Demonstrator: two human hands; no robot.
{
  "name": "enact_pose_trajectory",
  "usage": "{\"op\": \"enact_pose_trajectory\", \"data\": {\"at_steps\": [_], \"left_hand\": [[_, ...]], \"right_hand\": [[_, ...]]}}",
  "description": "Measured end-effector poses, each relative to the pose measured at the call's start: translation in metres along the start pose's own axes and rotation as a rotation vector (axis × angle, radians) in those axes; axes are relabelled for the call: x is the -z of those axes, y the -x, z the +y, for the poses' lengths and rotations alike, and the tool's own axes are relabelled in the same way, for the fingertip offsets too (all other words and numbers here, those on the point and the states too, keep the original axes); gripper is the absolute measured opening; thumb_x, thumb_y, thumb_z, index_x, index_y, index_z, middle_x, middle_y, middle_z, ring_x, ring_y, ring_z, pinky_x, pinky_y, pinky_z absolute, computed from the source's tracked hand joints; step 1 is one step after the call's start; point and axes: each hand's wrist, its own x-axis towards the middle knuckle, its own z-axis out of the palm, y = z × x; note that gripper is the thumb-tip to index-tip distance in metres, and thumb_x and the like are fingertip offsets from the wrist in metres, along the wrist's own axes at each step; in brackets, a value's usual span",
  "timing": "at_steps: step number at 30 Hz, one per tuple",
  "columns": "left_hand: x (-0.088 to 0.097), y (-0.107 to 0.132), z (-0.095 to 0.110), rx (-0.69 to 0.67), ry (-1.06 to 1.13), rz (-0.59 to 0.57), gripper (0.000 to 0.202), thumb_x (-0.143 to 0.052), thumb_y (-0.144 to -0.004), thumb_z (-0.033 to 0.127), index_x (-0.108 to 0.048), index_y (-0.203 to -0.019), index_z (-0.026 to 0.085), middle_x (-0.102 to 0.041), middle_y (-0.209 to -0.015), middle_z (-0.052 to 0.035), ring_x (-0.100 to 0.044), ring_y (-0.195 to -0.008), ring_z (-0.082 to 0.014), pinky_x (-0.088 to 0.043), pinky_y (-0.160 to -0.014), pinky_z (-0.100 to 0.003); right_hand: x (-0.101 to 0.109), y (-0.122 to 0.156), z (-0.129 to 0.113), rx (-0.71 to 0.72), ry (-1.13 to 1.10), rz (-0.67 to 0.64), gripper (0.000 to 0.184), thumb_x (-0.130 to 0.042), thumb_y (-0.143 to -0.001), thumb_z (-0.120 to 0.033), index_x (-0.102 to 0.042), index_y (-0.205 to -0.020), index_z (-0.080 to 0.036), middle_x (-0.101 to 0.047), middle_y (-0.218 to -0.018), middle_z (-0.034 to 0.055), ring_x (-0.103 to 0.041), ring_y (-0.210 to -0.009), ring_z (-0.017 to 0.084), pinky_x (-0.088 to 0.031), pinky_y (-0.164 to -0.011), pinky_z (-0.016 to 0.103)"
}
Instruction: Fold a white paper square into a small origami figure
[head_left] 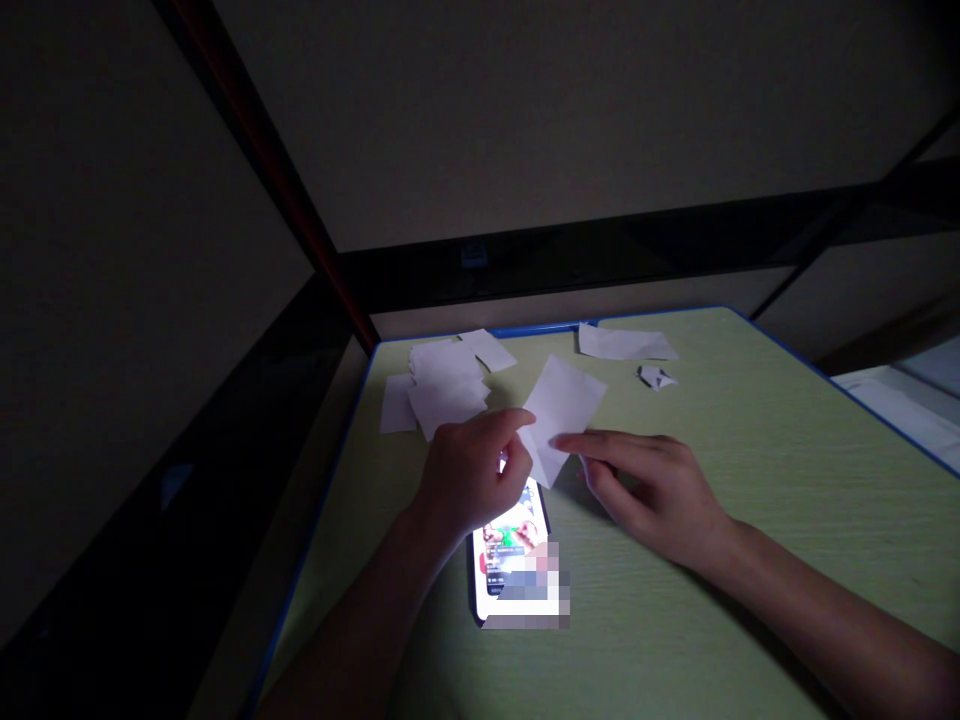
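Observation:
A white sheet of paper (568, 400) is held up between both hands, tilted, above the table. My left hand (480, 465) pinches its left edge between thumb and forefinger. On the other side, my right hand (652, 485) grips the lower right edge, its forefinger lying across the front and its thumb below. Under my left hand lies a phone (516, 540) with its screen lit, showing hands and something green. Part of the phone is hidden by my left hand, and its lower end is blurred out.
Loose white papers (448, 385) lie in an overlapping pile at the back left of the table (787, 480). A paper strip (628, 343) and a small folded paper piece (657, 377) rest at the back right. Walls stand behind and to the left.

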Motion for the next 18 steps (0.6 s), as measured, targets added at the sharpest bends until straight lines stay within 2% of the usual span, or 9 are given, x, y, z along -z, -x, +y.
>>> {"op": "enact_pose_trajectory", "data": {"at_steps": [8, 18], "left_hand": [[0.0001, -0.0003, 0.0004, 0.011, 0.002, -0.002, 0.024, -0.049, -0.073, 0.008, -0.059, -0.094, 0.017, -0.061, -0.06, 0.0035, -0.045, -0.042, -0.0059, -0.038, -0.046, -0.019], [0.0007, -0.0003, 0.0003, 0.014, 0.019, -0.021, 0.026, -0.049, -0.074, 0.008, -0.058, -0.096, 0.017, -0.067, -0.072, -0.0002, -0.053, -0.05, -0.0074, -0.042, -0.049, -0.02]], "right_hand": [[-0.0008, -0.0005, 0.0006, 0.005, 0.014, -0.001, 0.03, -0.047, -0.079, -0.012, -0.064, -0.102, -0.019, -0.07, -0.09, 0.0026, -0.064, -0.065, 0.012, -0.051, -0.06, 0.024], [-0.0006, -0.0006, 0.0008, 0.007, -0.005, 0.003, 0.03, -0.047, -0.078, -0.011, -0.064, -0.103, -0.019, -0.07, -0.089, 0.0022, -0.063, -0.065, 0.011, -0.05, -0.062, 0.025]]}}
